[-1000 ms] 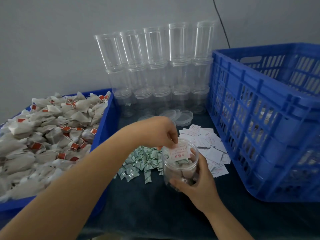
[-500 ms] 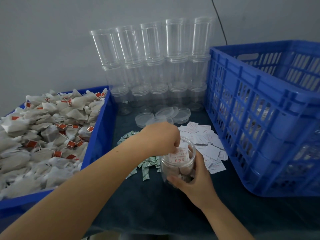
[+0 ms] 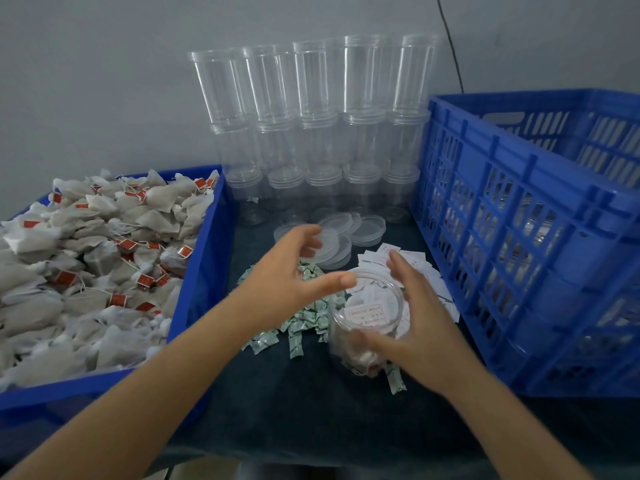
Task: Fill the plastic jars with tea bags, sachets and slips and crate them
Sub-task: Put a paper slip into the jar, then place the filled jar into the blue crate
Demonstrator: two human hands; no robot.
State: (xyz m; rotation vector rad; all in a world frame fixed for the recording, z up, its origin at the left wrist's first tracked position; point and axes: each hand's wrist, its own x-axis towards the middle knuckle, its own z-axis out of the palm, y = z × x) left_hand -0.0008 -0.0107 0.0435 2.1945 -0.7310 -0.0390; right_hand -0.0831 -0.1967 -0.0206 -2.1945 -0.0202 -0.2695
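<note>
1. Since the earlier frame our left hand [image 3: 291, 271] has left the mouth of the jar [image 3: 363, 327], where it was tucking the slip [image 3: 367, 311] in, and now reaches toward the clear lids [image 3: 332, 247], fingers spread and holding nothing.
2. Our right hand [image 3: 412, 323] cups the jar's right side, fingers curved round its wall, thumb low at the front.
3. The jar stands on the dark cloth [image 3: 277, 403] between the green sachets [image 3: 304, 323] and the loose slips [image 3: 408, 261], tea bags showing at its bottom and the slip lying near its open top.
4. We judge filling done and capping in hand.
5. Next we need one lid lifted from the overlapping pile, seated squarely, then the jar moved into the blue crate [image 3: 540, 216] on the right.
</note>
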